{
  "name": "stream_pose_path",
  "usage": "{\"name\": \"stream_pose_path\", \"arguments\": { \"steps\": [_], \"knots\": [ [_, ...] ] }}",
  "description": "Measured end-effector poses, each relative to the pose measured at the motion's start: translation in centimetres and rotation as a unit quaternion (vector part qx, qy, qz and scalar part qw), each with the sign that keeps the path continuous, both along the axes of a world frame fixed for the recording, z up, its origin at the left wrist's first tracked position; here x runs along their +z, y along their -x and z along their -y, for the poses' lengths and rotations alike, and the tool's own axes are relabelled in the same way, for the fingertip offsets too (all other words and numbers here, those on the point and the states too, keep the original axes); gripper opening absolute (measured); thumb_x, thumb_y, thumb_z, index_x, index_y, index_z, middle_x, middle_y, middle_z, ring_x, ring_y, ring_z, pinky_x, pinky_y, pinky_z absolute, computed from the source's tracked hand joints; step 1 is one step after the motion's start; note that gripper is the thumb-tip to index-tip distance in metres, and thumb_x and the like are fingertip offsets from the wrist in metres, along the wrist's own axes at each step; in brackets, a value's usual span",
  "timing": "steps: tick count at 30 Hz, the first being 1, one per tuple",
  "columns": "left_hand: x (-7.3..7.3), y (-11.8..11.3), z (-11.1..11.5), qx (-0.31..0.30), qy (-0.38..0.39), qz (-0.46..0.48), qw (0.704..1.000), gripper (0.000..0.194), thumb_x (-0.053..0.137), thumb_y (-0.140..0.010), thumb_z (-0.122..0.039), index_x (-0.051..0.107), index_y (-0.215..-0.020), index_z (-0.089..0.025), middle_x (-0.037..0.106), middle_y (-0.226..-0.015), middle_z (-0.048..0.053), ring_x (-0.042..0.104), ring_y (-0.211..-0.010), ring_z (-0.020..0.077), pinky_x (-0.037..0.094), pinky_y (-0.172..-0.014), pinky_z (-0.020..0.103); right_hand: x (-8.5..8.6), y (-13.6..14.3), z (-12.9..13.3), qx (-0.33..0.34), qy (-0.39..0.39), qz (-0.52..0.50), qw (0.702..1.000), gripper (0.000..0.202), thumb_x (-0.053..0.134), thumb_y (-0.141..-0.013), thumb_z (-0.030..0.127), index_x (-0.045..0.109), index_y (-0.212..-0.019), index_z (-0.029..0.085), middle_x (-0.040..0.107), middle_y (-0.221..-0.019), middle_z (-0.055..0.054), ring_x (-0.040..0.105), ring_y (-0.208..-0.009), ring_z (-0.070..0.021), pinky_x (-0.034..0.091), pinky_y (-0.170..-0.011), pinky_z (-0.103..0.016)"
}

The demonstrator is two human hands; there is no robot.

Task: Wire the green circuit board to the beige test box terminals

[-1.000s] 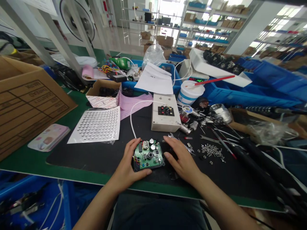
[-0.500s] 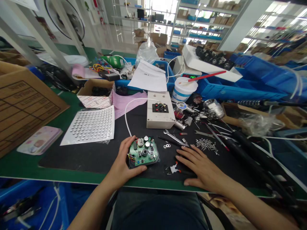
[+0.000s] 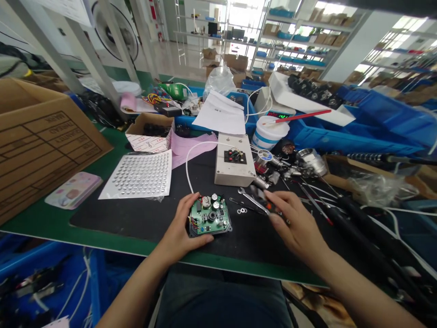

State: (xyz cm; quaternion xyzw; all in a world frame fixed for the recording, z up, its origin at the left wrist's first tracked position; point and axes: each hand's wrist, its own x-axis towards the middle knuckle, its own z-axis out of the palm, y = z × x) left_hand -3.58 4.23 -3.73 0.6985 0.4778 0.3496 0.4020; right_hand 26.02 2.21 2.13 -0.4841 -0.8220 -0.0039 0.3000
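Note:
My left hand [image 3: 180, 228] grips the left side of a green circuit board [image 3: 211, 217] in a dark housing on the black mat [image 3: 136, 219]. A white cable [image 3: 189, 171] runs from the board up to a beige box [image 3: 235, 169] with a black socket panel. My right hand [image 3: 295, 223] is raised over the mat with fingers pinched round the pliers [image 3: 268, 200], which are blurred by motion. Beneath them lies a silver wrench [image 3: 252, 200], with a thin black tool [image 3: 239, 202] beside it. Small washers [image 3: 242, 211] lie between the board and my right hand.
A sheet of round clear pads [image 3: 141, 174] and a pastel case [image 3: 73, 190] lie left. Behind are a small carton [image 3: 150, 134], a white tub [image 3: 269, 132] and blue bins [image 3: 351, 135]. Metal parts and black-handled tools [image 3: 362, 228] crowd the right.
My right hand has lifted from the mat and picked up the pliers, moving them up toward the wrench. My left hand still holds the board. The whole view has shifted slightly.

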Motion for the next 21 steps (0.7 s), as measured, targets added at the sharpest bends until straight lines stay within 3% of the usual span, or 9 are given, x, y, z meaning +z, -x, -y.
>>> {"name": "stream_pose_path", "arguments": {
  "steps": [2, 5, 7, 10, 14, 18, 21],
  "knots": [
    [0.1, 0.0, 0.0, 0.000, -0.001, 0.000, 1.000, 0.085, 0.077, -0.069, -0.043, 0.033, -0.140, -0.023, 0.033, -0.141, 0.013, 0.034, -0.137, 0.0331, 0.032, -0.112, 0.049, 2.4, 2.1, -1.4, 0.043, 0.011, 0.034, 0.998, 0.036, 0.042, -0.100, 0.034, 0.050, -0.133, 0.022, 0.056, -0.105, -0.011, 0.060, -0.089, -0.0242, 0.055, -0.073, -0.037],
    [0.3, -0.1, -0.1, -0.002, 0.004, 0.004, 1.000, 0.085, 0.076, -0.070, -0.042, 0.033, -0.140, -0.021, 0.033, -0.141, 0.014, 0.033, -0.137, 0.0330, 0.030, -0.113, 0.050, 4.2, 4.1, -3.0, 0.048, -0.065, -0.001, 0.997, 0.033, 0.049, -0.098, 0.035, 0.057, -0.128, 0.022, 0.057, -0.104, -0.011, 0.059, -0.091, -0.0245, 0.054, -0.076, -0.038],
    [0.4, -0.1, -0.1, -0.002, 0.007, 0.005, 1.000, 0.085, 0.076, -0.070, -0.041, 0.032, -0.140, -0.021, 0.033, -0.141, 0.014, 0.033, -0.137, 0.0329, 0.029, -0.113, 0.050, 4.2, 4.6, -3.5, 0.051, -0.085, 0.002, 0.995, 0.030, 0.053, -0.096, 0.032, 0.062, -0.122, 0.021, 0.057, -0.102, -0.012, 0.060, -0.089, -0.0245, 0.054, -0.075, -0.037],
    [0.4, 0.0, -0.1, -0.006, 0.010, 0.003, 1.000, 0.083, 0.075, -0.071, -0.040, 0.032, -0.140, -0.023, 0.032, -0.141, 0.013, 0.033, -0.137, 0.0327, 0.030, -0.113, 0.050, 3.8, 4.5, -3.6, 0.083, -0.032, 0.051, 0.995, 0.028, 0.052, -0.096, 0.025, 0.064, -0.120, 0.020, 0.058, -0.097, -0.011, 0.061, -0.083, -0.0230, 0.054, -0.070, -0.035],
    [0.2, 0.1, 0.1, -0.014, 0.003, 0.001, 1.000, 0.082, 0.075, -0.072, -0.040, 0.031, -0.140, -0.026, 0.032, -0.141, 0.012, 0.033, -0.136, 0.0322, 0.032, -0.112, 0.050, 3.9, 4.3, -3.5, 0.030, -0.051, -0.019, 0.998, 0.031, 0.053, -0.094, 0.022, 0.061, -0.124, 0.024, 0.058, -0.103, -0.010, 0.060, -0.092, -0.0246, 0.054, -0.079, -0.038],
    [0.0, 0.1, 0.1, -0.010, -0.010, -0.002, 1.000, 0.081, 0.074, -0.073, -0.041, 0.030, -0.140, -0.028, 0.032, -0.141, 0.011, 0.033, -0.136, 0.0322, 0.031, -0.112, 0.051, 3.5, 4.1, -3.5, 0.077, 0.044, 0.036, 0.995, 0.035, 0.051, -0.091, 0.018, 0.060, -0.125, 0.023, 0.058, -0.097, -0.009, 0.060, -0.085, -0.0236, 0.055, -0.071, -0.037],
    [-0.2, 0.3, 0.0, -0.013, -0.006, -0.010, 1.000, 0.082, 0.074, -0.073, -0.042, 0.029, -0.140, -0.029, 0.031, -0.142, 0.011, 0.032, -0.137, 0.0324, 0.031, -0.112, 0.052, 2.7, 4.3, -3.2, 0.021, 0.059, -0.071, 0.995, 0.041, 0.047, -0.088, 0.015, 0.052, -0.128, 0.023, 0.059, -0.106, -0.009, 0.059, -0.094, -0.0233, 0.052, -0.083, -0.039]
  ]
}}
